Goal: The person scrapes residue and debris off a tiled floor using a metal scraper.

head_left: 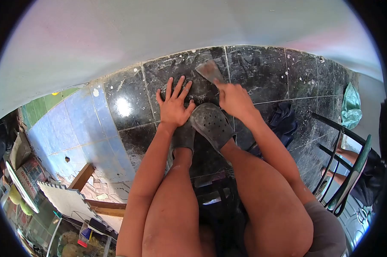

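Observation:
My left hand point(174, 107) lies on the black floor tiles point(163, 68) with its fingers spread, holding nothing. To the right of it, my right hand point(235, 99) is closed around a scraper point(209, 71). The scraper's wide, stained blade points up and left, over a dark tile near the foot of the wall. Its handle is mostly hidden in my fingers. Pale specks and smears mark the tiles around both hands. A grey clog point(211, 124) on my foot is just below and between my hands.
The pale wall point(193, 25) runs along the far edge. Dark cloth point(282, 120) lies right of my hand. Further right are a green plastic bag point(351, 107), a metal-framed chair point(354, 171) and another person's legs point(345, 156). Wooden pieces point(81, 176) and clutter stand at lower left.

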The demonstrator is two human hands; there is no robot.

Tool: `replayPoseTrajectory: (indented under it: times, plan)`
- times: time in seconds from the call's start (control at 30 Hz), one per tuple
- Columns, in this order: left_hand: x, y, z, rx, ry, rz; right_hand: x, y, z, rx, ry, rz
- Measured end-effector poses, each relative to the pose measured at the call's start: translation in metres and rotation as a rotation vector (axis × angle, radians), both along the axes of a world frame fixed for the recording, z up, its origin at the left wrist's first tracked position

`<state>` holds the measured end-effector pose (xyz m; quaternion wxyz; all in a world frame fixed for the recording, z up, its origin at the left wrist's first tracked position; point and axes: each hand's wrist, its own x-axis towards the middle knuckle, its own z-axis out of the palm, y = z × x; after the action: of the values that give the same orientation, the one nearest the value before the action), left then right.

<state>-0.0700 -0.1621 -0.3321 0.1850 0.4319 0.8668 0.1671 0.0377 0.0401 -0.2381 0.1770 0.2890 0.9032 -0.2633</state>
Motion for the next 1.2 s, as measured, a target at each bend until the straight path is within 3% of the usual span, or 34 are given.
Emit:
replayPoseTrajectory:
  times: [0.13,0.43,0.6,0.73,0.93,1.07,1.2]
  plan:
    - [-0.001,-0.001,-0.001,0.010,0.006,-0.005,-0.005,0.003,-0.007,0.029,0.021,-0.019]
    - [0.000,-0.002,-0.002,0.002,0.018,-0.001,0.065,-0.010,0.018,-0.007,-0.083,0.008]
    - [0.000,-0.001,-0.002,-0.008,0.028,-0.004,-0.011,0.003,-0.006,0.024,0.021,-0.028]
    - [0.000,-0.001,-0.004,-0.011,0.034,-0.004,-0.010,0.007,-0.006,0.001,0.038,-0.025]
    - [0.000,-0.001,-0.003,-0.001,0.038,-0.004,0.072,-0.005,0.020,-0.043,-0.092,-0.041]
    - [0.001,-0.002,-0.004,0.006,0.048,-0.001,0.056,-0.001,0.016,-0.055,-0.090,-0.042]
    - [0.000,0.000,-0.003,0.006,0.036,-0.001,-0.010,0.015,-0.004,-0.003,0.032,-0.048]
